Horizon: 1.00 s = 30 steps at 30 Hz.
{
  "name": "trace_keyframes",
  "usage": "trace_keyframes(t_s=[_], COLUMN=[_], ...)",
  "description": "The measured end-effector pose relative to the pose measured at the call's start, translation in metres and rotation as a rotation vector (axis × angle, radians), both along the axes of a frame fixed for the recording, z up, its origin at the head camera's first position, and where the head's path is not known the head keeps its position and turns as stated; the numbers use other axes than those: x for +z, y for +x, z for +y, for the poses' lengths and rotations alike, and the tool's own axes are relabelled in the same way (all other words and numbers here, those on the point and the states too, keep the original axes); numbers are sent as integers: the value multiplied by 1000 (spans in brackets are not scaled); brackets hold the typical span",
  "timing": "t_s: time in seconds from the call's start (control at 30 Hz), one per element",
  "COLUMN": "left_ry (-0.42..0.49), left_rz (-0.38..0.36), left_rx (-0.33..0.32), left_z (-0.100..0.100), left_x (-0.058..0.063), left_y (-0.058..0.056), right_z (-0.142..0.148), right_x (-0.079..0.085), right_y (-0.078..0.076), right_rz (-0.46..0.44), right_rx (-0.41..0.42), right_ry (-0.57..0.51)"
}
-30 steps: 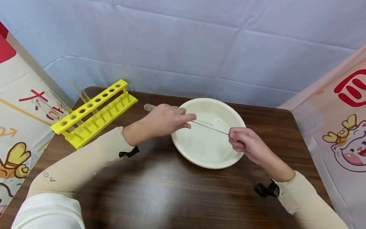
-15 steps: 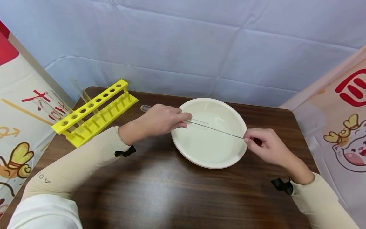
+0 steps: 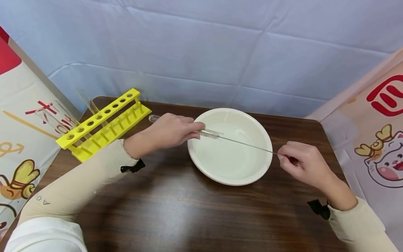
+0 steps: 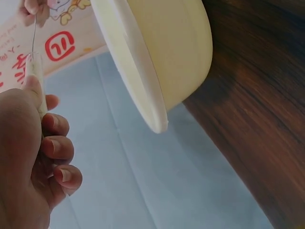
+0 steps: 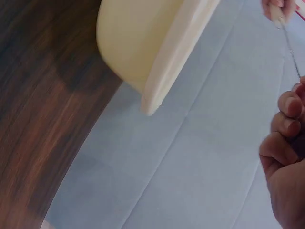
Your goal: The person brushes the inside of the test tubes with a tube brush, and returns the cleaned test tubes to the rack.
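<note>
My left hand (image 3: 168, 132) grips a clear glass test tube (image 3: 209, 133), its fingers curled round it; the rounded end shows behind the hand and the mouth points right over the basin. My right hand (image 3: 303, 162) pinches the end of the thin twisted-wire handle of a test tube brush (image 3: 248, 145). That wire runs straight into the tube's mouth, where pale bristles seem to lie just inside. Beneath both stands a white round basin (image 3: 196, 164), with what looks like water in it. In the left wrist view the tube (image 4: 38, 67) lies along the thumb.
A yellow test tube rack (image 3: 104, 138) stands at the table's left, with several holes and pegs. Clear test tubes (image 3: 89, 101) lean in it. The brown wooden table (image 3: 189, 217) reaches a pale cloth backdrop (image 3: 201, 52); printed panels stand on both sides.
My right hand has moved right and slightly down, drawing more of the brush's wire out of the tube. My left hand has shifted a little left with the tube.
</note>
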<state>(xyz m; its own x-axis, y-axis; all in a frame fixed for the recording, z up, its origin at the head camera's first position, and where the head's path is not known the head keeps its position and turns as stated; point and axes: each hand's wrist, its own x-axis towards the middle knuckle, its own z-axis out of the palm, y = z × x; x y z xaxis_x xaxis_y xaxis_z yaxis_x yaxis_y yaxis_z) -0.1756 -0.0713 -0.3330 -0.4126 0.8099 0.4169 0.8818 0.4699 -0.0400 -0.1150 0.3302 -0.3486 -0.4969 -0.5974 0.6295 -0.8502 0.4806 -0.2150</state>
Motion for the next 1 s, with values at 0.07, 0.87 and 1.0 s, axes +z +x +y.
trace_keyframes(t_s=[0.07,0.87,1.0], left_ry=[0,-11,-9], left_rz=[10,9,11], left_rx=[3,37,31], left_z=[-1,-18,-21], left_x=[1,1,1], left_y=[0,-2,-3], right_z=[3,45,48], right_x=[0,-7,-8], right_y=[2,7,5], right_rz=[-88,-636,-696], right_rx=[24,291,399], right_ry=[-24,-302,-377])
